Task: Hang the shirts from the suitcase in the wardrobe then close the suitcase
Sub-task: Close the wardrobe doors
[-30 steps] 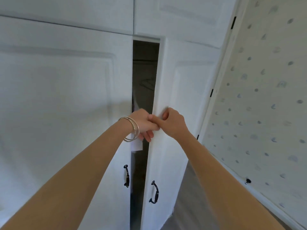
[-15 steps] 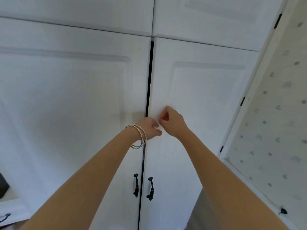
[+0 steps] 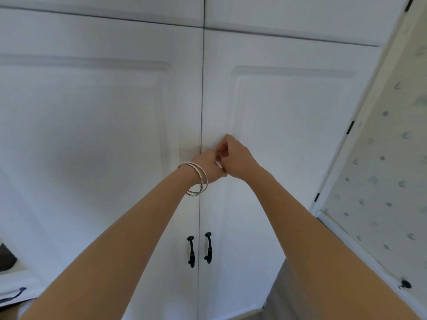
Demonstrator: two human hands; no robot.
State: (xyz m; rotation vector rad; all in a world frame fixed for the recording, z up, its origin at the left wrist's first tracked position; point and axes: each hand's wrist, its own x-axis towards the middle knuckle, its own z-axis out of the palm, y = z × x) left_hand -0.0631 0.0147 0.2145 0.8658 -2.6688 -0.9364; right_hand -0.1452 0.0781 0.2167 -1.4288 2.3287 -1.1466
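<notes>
The white wardrobe fills the view, its left door (image 3: 92,146) and right door (image 3: 288,146) meeting at a thin centre seam. My left hand (image 3: 209,167), with thin bangles on the wrist, presses against the seam with curled fingers and holds nothing. My right hand (image 3: 235,158) touches it from the right, knuckles bent against the right door's inner edge. No suitcase or shirt is in view.
Two black door handles (image 3: 199,249) hang side by side below my hands. Upper cabinet doors (image 3: 277,12) run along the top. A spotted wall panel (image 3: 381,181) with a small black knob (image 3: 405,284) stands at right. A drawer handle (image 3: 12,295) shows at lower left.
The right wardrobe door has swung shut, closing the dark gap. My hands stayed at the seam, and my right hand no longer grips the door's edge.
</notes>
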